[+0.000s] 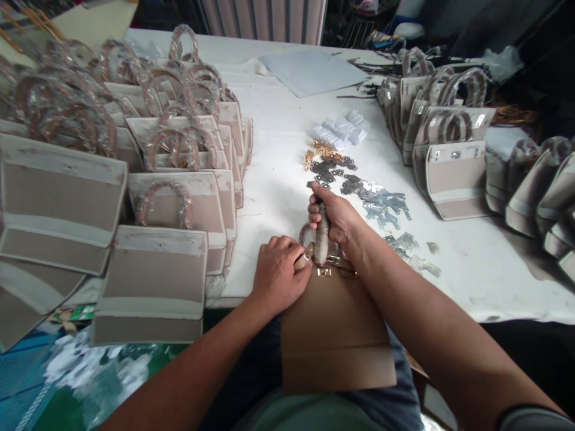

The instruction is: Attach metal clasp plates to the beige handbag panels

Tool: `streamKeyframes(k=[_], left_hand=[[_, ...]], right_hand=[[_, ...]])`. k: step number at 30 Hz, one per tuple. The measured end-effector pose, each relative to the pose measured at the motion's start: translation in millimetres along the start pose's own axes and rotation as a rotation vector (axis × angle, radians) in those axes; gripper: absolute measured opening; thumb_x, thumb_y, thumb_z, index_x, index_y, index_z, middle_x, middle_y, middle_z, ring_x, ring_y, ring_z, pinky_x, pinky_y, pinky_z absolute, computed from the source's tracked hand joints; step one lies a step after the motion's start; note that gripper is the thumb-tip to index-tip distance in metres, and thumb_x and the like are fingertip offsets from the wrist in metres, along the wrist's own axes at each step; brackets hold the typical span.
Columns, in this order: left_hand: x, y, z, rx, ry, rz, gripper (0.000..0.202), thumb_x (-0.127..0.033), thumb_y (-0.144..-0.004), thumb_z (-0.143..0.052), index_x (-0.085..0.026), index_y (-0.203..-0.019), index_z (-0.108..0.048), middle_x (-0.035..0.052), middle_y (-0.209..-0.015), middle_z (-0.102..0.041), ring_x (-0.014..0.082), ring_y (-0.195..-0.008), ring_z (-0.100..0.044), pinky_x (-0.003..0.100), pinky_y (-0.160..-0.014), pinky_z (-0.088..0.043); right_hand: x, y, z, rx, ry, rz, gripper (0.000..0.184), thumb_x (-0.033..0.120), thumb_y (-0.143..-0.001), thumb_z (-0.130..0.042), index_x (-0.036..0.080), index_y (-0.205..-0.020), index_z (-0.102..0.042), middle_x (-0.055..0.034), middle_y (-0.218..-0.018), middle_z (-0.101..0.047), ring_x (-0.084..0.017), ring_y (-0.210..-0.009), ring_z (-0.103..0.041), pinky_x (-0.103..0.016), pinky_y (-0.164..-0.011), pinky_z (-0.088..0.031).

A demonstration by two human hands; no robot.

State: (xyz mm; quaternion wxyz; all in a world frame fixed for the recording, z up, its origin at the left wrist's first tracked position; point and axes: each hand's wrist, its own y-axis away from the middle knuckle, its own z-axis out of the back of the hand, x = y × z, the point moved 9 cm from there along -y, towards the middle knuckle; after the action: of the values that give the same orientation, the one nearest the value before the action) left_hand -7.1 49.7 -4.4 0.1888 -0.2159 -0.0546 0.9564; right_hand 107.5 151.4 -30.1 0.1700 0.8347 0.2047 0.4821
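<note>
A brown handbag (336, 335) lies across my lap, its top edge against the table's front edge. Gold metal fittings (324, 272) show along that top edge. My left hand (281, 269) is closed around the bag's upper left corner, beside a gold piece. In my right fist (332, 212) is a thick, upright, tape-wrapped tool handle (321, 239). Its lower end meets the bag's top edge near the fittings; whether it presses there I cannot tell. Part of the bag's looped handle (307, 233) shows behind my hands.
On the white table (274, 143) lie gold fittings (318, 149), dark metal plates (326, 170), silver plates (381, 200) and small plastic packets (341, 129). Rows of beige handbags (153, 269) with plastic-wrapped handles stand left, and more handbags (458, 179) stand right. A pale sheet (314, 70) lies behind.
</note>
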Motion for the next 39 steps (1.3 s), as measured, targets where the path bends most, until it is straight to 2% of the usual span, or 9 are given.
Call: streamKeyframes(k=[4, 8, 14, 20, 26, 30, 39], left_hand=[[1, -1, -2.3, 0.010, 0.008, 0.015, 0.004, -0.027, -0.090, -0.069, -0.026, -0.089, -0.065, 0.0039, -0.105, -0.069, 0.0276, -0.105, -0.059, 0.045, -0.087, -0.044], [2, -1, -4.5, 0.026, 0.007, 0.031, 0.007, -0.026, -0.090, -0.069, -0.026, -0.087, -0.063, 0.0044, -0.106, -0.069, 0.0283, -0.105, -0.058, 0.046, -0.086, -0.044], [0, 0, -6.3, 0.048, -0.008, 0.041, 0.005, -0.025, -0.093, -0.066, -0.027, -0.096, -0.063, 0.0063, -0.107, -0.067, 0.0305, -0.107, -0.058, 0.047, -0.087, -0.043], [-1, 0, -6.2, 0.030, -0.040, 0.035, 0.005, -0.026, -0.097, -0.062, -0.026, -0.102, -0.062, 0.0065, -0.107, -0.068, 0.0307, -0.107, -0.058, 0.047, -0.087, -0.043], [0, -1, -7.4, 0.009, -0.041, 0.052, 0.006, -0.026, -0.096, -0.064, -0.026, -0.102, -0.061, 0.0059, -0.105, -0.069, 0.0308, -0.105, -0.058, 0.047, -0.085, -0.042], [1, -2, -7.1, 0.000, -0.027, 0.094, 0.008, -0.026, -0.094, -0.066, -0.026, -0.098, -0.060, 0.0060, -0.104, -0.069, 0.0312, -0.105, -0.059, 0.047, -0.084, -0.041], [0, -2, -7.5, 0.010, -0.033, 0.111, 0.005, -0.026, -0.096, -0.063, -0.026, -0.097, -0.059, 0.0071, -0.104, -0.070, 0.0320, -0.107, -0.059, 0.049, -0.084, -0.040]], right_hand=[[-10, -3, -3, 0.035, 0.005, -0.025, 0.040, 0.050, -0.091, -0.080, 0.021, -0.081, -0.055, 0.0072, -0.059, -0.048, -0.008, -0.043, -0.042, -0.020, -0.037, -0.047], [-11, 1, -9, 0.110, 0.075, 0.123, 0.034, 0.035, -0.079, -0.089, 0.022, -0.088, -0.059, 0.0064, -0.068, -0.057, -0.009, -0.047, -0.049, -0.023, -0.042, -0.053], [-10, 7, -9, 0.091, 0.224, 0.243, 0.035, 0.047, -0.083, -0.083, 0.024, -0.089, -0.057, 0.0071, -0.066, -0.056, -0.009, -0.041, -0.047, -0.023, -0.034, -0.044], [-1, 5, -5, 0.042, 0.198, 0.355, 0.030, 0.043, -0.086, -0.078, 0.023, -0.087, -0.055, 0.0078, -0.063, -0.053, -0.009, -0.041, -0.045, -0.021, -0.032, -0.038], [4, 6, -9, 0.028, 0.284, 0.393, 0.031, 0.043, -0.087, -0.079, 0.024, -0.085, -0.055, 0.0087, -0.060, -0.052, -0.008, -0.040, -0.044, -0.021, -0.032, -0.037], [5, 6, -16, 0.066, 0.348, 0.415, 0.033, 0.047, -0.087, -0.080, 0.024, -0.085, -0.056, 0.0083, -0.060, -0.052, -0.008, -0.040, -0.044, -0.021, -0.033, -0.037], [-5, 2, -19, 0.106, 0.336, 0.359, 0.032, 0.047, -0.087, -0.078, 0.025, -0.087, -0.056, 0.0089, -0.061, -0.051, -0.008, -0.040, -0.044, -0.020, -0.033, -0.038]])
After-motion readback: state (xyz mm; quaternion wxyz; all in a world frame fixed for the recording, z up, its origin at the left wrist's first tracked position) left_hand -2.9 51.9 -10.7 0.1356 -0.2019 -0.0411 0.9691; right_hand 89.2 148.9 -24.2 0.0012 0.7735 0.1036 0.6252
